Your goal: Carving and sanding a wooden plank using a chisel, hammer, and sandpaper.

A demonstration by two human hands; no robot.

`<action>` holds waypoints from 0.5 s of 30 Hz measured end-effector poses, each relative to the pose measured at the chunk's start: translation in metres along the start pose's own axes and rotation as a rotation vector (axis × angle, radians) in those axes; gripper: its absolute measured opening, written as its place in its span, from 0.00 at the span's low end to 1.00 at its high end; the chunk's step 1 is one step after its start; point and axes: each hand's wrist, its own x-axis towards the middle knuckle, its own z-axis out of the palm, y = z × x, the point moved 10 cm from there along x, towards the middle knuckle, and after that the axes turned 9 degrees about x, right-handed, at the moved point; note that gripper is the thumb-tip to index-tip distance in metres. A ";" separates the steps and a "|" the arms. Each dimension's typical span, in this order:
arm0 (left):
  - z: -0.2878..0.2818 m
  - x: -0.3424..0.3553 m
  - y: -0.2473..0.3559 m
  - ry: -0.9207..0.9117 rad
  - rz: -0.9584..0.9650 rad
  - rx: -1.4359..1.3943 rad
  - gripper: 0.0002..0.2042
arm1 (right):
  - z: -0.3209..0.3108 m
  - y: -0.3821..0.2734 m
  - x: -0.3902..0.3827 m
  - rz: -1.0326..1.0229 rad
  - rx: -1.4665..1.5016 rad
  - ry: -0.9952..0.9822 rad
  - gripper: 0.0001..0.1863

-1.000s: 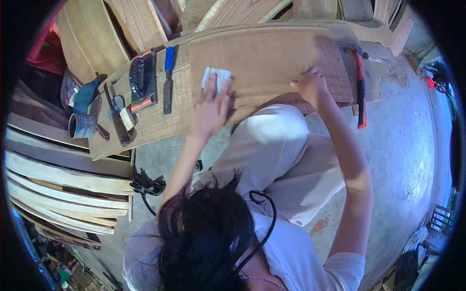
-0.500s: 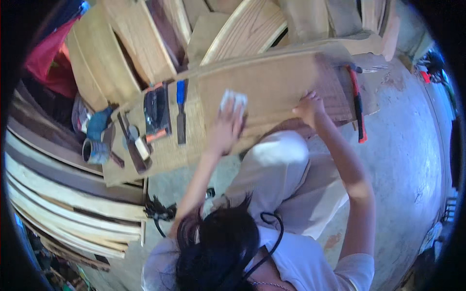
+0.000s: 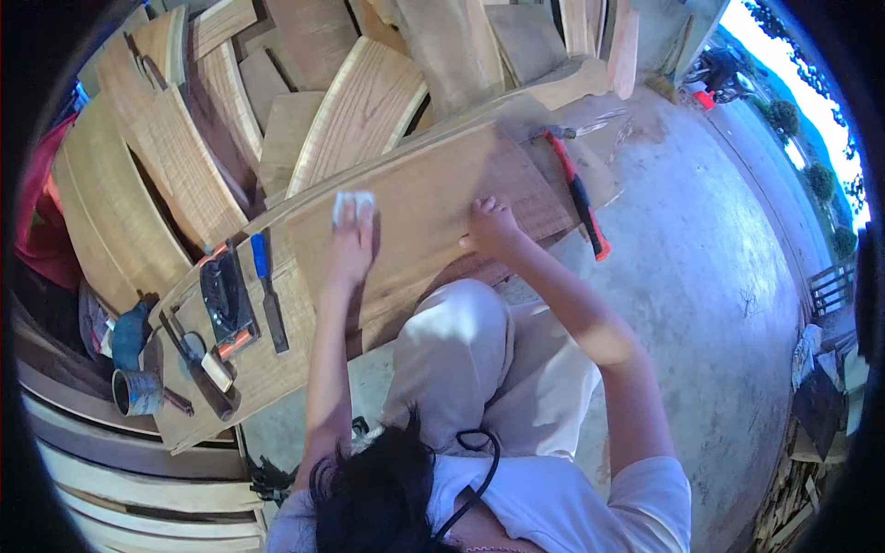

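Note:
A wide flat wooden board (image 3: pixel 433 194) lies in front of me on a longer plank (image 3: pixel 290 369). On its far left part, my left hand (image 3: pixel 348 253) presses a small white folded pad (image 3: pixel 354 199) flat under its fingertips. I cannot tell whether the pad is cloth or abrasive paper. Toward the board's right, my right hand (image 3: pixel 491 224) rests on the surface with curled fingers, and nothing shows in it. A hammer with a red and black handle (image 3: pixel 579 194) lies right of that hand. Left of the board is a chisel with a blue handle (image 3: pixel 267 290).
A black and orange packaged tool (image 3: pixel 226 300), a wooden hand plane (image 3: pixel 207 373) and a tape roll (image 3: pixel 138 394) sit on the plank's left end. Wooden slabs (image 3: pixel 359 111) lean behind. Long boards (image 3: pixel 157 484) are stacked at lower left. Concrete floor (image 3: pixel 710 276) spreads rightward.
The view has turned, so the board and tools appear farther left and more slanted. My left hand has slid the pad toward the board's far edge. My right hand stays at its spot.

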 end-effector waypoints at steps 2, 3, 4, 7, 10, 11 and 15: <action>0.010 -0.045 0.037 -0.025 0.165 0.022 0.21 | -0.001 0.001 0.000 0.006 -0.047 0.006 0.42; 0.002 -0.066 0.059 -0.099 0.157 -0.030 0.21 | -0.004 -0.003 -0.004 -0.013 -0.026 -0.063 0.42; -0.012 -0.078 0.077 -0.170 0.145 -0.081 0.21 | -0.005 -0.006 -0.007 -0.037 -0.005 -0.129 0.41; -0.013 -0.069 0.081 -0.216 0.099 -0.152 0.21 | 0.012 0.016 0.002 0.006 0.025 -0.095 0.40; -0.006 -0.018 0.035 -0.126 0.031 -0.090 0.21 | 0.004 0.002 0.005 -0.042 0.075 -0.079 0.38; -0.002 -0.001 0.023 -0.115 0.025 -0.088 0.21 | 0.003 -0.001 0.007 -0.051 0.069 -0.072 0.38; 0.011 0.013 0.005 -0.021 0.063 0.043 0.21 | 0.001 -0.009 0.014 -0.022 0.108 -0.025 0.35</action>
